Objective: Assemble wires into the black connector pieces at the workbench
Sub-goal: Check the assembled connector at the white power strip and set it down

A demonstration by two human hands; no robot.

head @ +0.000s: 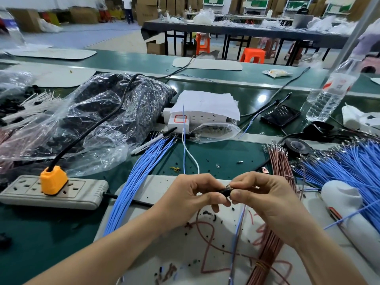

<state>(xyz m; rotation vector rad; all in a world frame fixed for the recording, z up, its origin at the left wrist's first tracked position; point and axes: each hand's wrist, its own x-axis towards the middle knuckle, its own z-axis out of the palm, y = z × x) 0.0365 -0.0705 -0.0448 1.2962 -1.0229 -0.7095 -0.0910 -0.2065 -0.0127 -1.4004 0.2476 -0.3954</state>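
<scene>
Between the two hands, the left hand [192,193] and right hand [261,195] both pinch a small black plug [225,190].

Bottle label [337,85] is too blurred to read.

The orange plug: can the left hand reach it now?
Likely yes, once freed: the left hand now pinches the connector; only low blue wires lie between it and the plug.

I saw a green workbench [41,233]: power strip [86,192] at nine o'clock, clear plastic bag [92,120] at ten, water bottle [331,93] at two, blue wires [349,167] at three.
</scene>
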